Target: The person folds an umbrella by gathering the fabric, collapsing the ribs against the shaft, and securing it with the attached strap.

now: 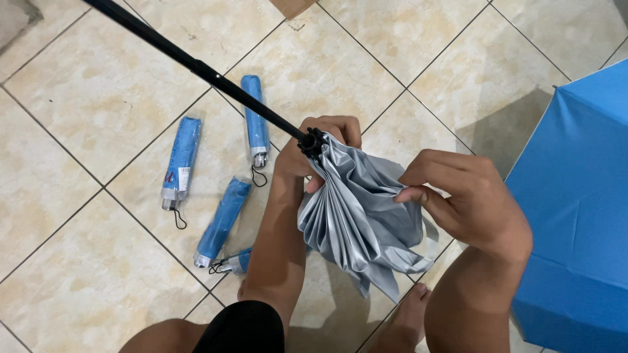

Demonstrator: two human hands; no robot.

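The grey umbrella (360,216) is in the middle, with bare tiled floor (85,104) far from it on the upper left, four small folded blue umbrellas (222,222) near its left side, and a big open blue umbrella (575,209) close on its right. The left hand (314,147) has its fingers wrapped tight around the umbrella's top where the black pole (196,65) comes out, and the right hand (468,199) pinches a fold of the grey cloth. The pole points long and slanted up to the left, and the cloth hangs down to the right.

Left hand (314,147) up front, fingers curled tight, forearm stretched straight out. Right hand (468,196) beside it, thumb and forefinger pinched, other fingers bent, wrist cocked inward.
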